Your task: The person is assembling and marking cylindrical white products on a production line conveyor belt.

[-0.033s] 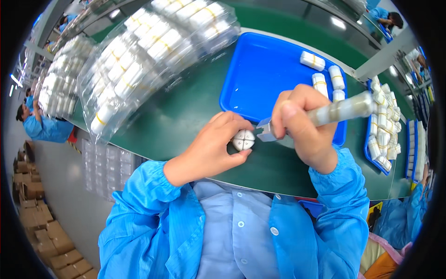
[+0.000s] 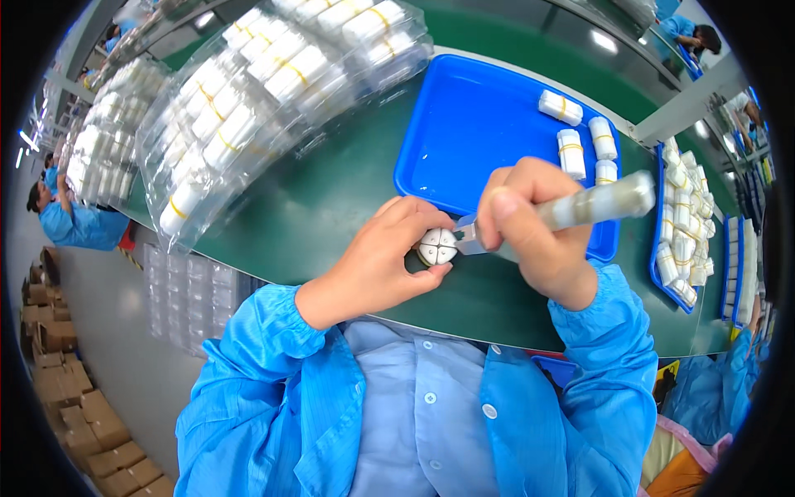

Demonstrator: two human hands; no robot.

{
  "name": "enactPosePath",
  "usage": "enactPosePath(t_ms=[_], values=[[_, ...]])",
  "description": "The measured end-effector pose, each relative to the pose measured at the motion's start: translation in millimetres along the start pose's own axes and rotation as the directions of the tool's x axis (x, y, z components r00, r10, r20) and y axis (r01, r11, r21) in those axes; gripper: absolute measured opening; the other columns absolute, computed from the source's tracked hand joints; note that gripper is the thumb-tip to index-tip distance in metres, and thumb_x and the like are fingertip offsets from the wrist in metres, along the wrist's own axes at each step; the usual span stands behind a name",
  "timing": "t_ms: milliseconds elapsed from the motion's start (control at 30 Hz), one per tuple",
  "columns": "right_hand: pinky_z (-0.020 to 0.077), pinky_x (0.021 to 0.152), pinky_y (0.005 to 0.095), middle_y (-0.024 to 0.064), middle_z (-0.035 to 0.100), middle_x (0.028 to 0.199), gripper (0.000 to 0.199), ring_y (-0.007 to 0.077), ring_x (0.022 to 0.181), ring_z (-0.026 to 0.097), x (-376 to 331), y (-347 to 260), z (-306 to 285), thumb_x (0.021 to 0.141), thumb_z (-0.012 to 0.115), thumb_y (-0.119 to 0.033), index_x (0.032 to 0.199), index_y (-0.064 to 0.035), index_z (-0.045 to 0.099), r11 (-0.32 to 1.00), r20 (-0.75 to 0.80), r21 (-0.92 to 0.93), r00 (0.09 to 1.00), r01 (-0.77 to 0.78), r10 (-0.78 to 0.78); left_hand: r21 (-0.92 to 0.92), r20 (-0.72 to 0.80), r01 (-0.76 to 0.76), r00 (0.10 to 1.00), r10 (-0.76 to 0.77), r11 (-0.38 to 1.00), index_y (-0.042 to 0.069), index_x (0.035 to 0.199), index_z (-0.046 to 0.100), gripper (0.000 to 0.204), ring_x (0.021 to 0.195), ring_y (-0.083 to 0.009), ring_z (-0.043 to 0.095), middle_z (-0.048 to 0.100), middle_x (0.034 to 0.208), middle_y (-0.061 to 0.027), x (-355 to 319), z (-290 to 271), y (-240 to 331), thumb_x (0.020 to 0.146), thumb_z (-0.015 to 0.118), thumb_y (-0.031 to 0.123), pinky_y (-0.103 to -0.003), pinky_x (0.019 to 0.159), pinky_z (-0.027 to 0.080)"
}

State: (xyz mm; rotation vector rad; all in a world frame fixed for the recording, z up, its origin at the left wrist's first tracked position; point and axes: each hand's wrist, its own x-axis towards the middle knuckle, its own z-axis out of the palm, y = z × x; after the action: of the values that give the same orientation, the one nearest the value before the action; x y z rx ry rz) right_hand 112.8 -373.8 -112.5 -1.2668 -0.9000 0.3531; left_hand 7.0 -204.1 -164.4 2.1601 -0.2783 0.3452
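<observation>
One left hand curves thumb and fingers around a white bundle; the right hand, folded firmly, grips a tool pointing leftward.

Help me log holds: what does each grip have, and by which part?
Left grip: the white bundle, by its sides. Right grip: the tool, by its handle, near the shiny head.
</observation>
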Motion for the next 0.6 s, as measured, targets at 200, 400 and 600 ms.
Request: enactPosePath(t_ms=[200,400,600], values=[[0.0396,0.047,0.026,0.0038,0.061,0.063,0.02,0.0084,0.054,0.054,-5.7,24.2,17.5,0.09,0.064,-0.011,0.072,-0.0036,0.058,0.986,0.074,-0.163,0.996,-0.035,0.048,-0.114,-0.111,-0.043,0.993,0.031,0.993,0.006,0.107,0.064,0.04,0.091,-0.0269,0.059,0.06,0.097,-0.0093,-11.8,9.1,-18.1,0.07,0.078,0.008,-0.037,0.076,0.049],[0.0391,0.045,0.0271,0.0048,0.061,0.062,0.019,0.0104,0.051,0.054,-5.5,28.4,23.5,0.087,0.068,-0.011,0.071,-0.0042,0.059,0.961,0.064,-0.275,0.998,0.011,0.007,-0.178,-0.146,-0.027,0.989,0.0,0.984,0.005,0.106,0.065,0.045,0.089,-0.0268,0.06,0.061,0.096,-0.0087,-16.3,9.4,-21.5,0.067,0.085,0.016,-0.036,0.074,0.05],[0.0394,0.045,0.028,0.0054,0.059,0.06,0.021,0.0131,0.05,0.054,-4.1,25.5,27.4,0.086,0.068,-0.01,0.07,-0.0049,0.057,0.945,0.08,-0.326,0.997,0.026,0.0,-0.157,-0.189,-0.043,0.982,0.013,0.987,0.006,0.105,0.065,0.046,0.089,-0.0271,0.06,0.061,0.096,-0.0087,-19.8,11.7,-23.0,0.066,0.086,0.019,-0.037,0.074,0.05]])
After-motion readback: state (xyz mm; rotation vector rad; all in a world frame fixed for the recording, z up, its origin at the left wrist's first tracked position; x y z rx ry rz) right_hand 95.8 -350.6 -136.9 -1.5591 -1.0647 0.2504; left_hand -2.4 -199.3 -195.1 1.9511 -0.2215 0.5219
